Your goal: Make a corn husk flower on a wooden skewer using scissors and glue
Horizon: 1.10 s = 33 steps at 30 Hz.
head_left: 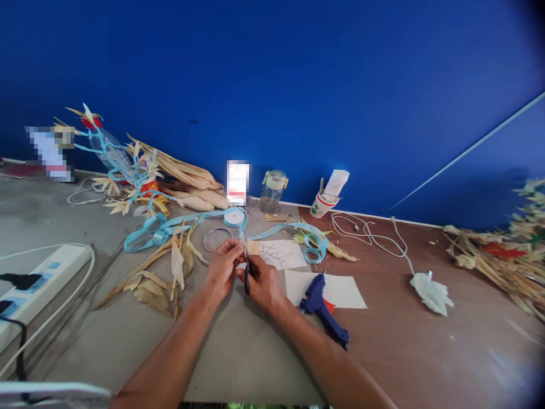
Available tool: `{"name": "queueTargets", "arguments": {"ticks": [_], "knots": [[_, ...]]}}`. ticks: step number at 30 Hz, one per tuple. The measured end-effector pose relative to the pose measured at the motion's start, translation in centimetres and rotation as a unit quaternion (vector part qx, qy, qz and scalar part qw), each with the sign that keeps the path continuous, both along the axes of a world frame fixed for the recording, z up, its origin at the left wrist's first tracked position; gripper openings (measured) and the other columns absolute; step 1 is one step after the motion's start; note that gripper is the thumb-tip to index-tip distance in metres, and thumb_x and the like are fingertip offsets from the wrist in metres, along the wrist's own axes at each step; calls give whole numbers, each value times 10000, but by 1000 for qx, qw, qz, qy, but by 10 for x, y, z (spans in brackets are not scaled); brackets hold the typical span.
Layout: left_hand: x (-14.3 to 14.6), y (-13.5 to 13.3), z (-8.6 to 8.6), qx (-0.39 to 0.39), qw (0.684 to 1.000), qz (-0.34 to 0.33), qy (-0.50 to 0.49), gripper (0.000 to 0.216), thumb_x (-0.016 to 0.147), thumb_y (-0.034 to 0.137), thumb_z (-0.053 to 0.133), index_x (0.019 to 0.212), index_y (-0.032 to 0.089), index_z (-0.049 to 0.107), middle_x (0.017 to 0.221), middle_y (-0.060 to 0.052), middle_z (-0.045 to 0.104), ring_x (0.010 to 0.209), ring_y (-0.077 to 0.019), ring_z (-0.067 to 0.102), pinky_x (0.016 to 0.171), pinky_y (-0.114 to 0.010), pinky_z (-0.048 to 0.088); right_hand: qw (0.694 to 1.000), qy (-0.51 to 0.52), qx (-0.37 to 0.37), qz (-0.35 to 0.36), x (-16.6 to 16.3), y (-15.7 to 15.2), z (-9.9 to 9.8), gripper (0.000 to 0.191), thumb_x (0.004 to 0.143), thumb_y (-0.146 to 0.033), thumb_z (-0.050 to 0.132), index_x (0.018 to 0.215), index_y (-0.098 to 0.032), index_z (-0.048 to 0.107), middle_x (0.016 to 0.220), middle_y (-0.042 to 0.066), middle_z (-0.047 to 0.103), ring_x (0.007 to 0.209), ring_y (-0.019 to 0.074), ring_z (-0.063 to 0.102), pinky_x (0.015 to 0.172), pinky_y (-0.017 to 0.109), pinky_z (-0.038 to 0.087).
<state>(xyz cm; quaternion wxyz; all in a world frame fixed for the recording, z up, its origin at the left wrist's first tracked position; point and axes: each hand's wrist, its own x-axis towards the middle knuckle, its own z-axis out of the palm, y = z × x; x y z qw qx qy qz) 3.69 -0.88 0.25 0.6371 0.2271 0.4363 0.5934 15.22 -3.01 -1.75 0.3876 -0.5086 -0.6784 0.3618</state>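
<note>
My left hand (224, 266) is closed in a pinch at the middle of the table. A light blue ribbon (242, 228) runs down to its fingertips, and the exact grip is partly hidden. My right hand (267, 284) is wrapped around a pair of scissors with black handles (247, 278), their blades pointing away from me beside the left fingertips. Just beyond both hands lie a ribbon spool (234, 218) and a clear ring-shaped roll (217, 240). A white card with thin dark wires (283, 254) is to the right of the fingers.
A blue glue gun (317, 298) rests on white paper (349, 291) at right. Dried corn husks (153, 289) lie at left, below a ribbon-wrapped husk-flower branch (136, 179). A jar (272, 190) and cup (323, 204) stand near the wall. A power strip (55, 284) is far left.
</note>
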Motion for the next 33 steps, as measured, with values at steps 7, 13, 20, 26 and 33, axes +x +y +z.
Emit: {"name": "queueTargets", "arguments": {"ticks": [7,13,20,26,33], "knots": [[-1,0,-2,-12,1000,-2,0,253,532,247,771,629,150,559,515,55,484,480,-47,434,410,-146,283,1000,-3,1,7,0,0,-4,253,766,-310,576,983,-192,633,713,-2,655,585,133,567,549,216,419],[-2,1,-4,0,1000,-8,-8,248,537,239,770,628,147,558,525,54,477,483,-45,433,409,-145,293,1000,-8,2,8,0,0,-6,250,784,-308,575,1002,-196,625,743,8,667,620,145,582,583,225,427],[-2,2,-5,-2,1000,-10,-12,255,552,244,775,635,144,556,525,53,481,480,-44,435,409,-148,281,1000,-12,-6,9,-1,0,-6,257,811,-331,555,1014,-190,622,772,14,671,647,143,587,618,222,426],[-3,2,-1,3,999,0,-37,269,529,228,790,628,143,555,543,43,516,498,-51,466,469,-161,352,1000,-8,-21,-19,0,4,-6,262,799,-364,553,962,-171,625,683,-5,621,579,127,526,560,216,392],[-4,3,-3,20,998,-9,-59,248,561,224,782,632,145,557,546,46,513,498,-57,481,505,-177,390,999,-23,-19,-10,5,3,1,291,770,-371,568,956,-155,625,630,-14,582,536,117,478,519,214,360]]}}
